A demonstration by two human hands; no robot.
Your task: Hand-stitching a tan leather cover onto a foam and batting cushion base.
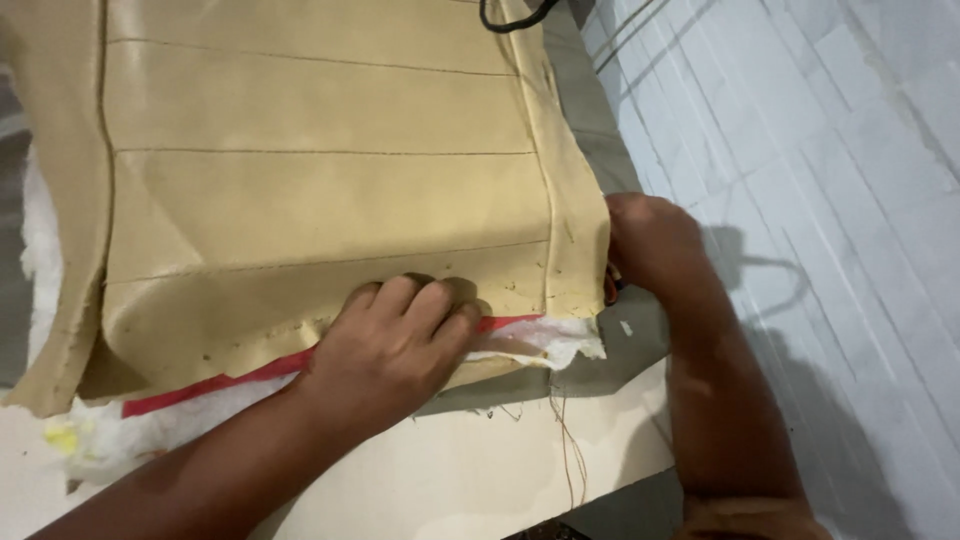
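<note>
A tan stitched leather-like cover (320, 190) with sewn seam lines lies over white foam padding (540, 340) edged by a red strip (210, 385). My left hand (395, 345) presses flat on the cover's lower edge, fingers curled over the red strip and foam. My right hand (645, 240) grips the cover's right corner from the side, its fingers hidden behind the material, with something red and dark just showing at its palm. Loose threads (570, 440) hang from the lower corner.
A beige board (470, 470) lies under the cover on a grey table (640, 335). A white tiled wall (820, 200) runs along the right. A black cord (510, 15) loops at the top edge. Yellowish foam scrap (62, 437) sits at lower left.
</note>
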